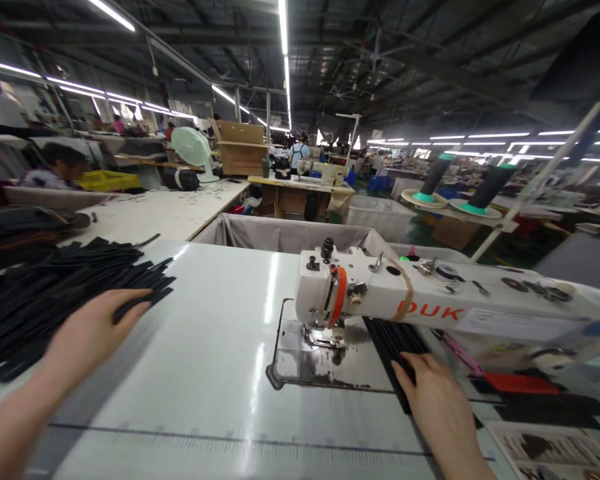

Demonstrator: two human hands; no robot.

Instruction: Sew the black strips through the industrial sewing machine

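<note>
My left hand (97,327) is at the right end of a big pile of black fabric strips (55,287). Its thumb and fingers close around the ends of some strips, which show between them. On the right, my right hand (437,400) grips another bundle of black strips (393,350) lying on the table under the sewing machine's arm, its thumb on the near side. The white sewing machine (375,287) stands between my hands. Its presser foot (327,339) sits over the metal plate (325,370), where I see no strip.
A ruler scale (180,443) runs along the table's front edge. Right of my right hand lie a red piece (520,383), more black pieces (550,408) and a tray of small parts (555,450). Thread cones (490,188) stand behind the machine; a fabric-lined bin (290,235) adjoins the table's far edge.
</note>
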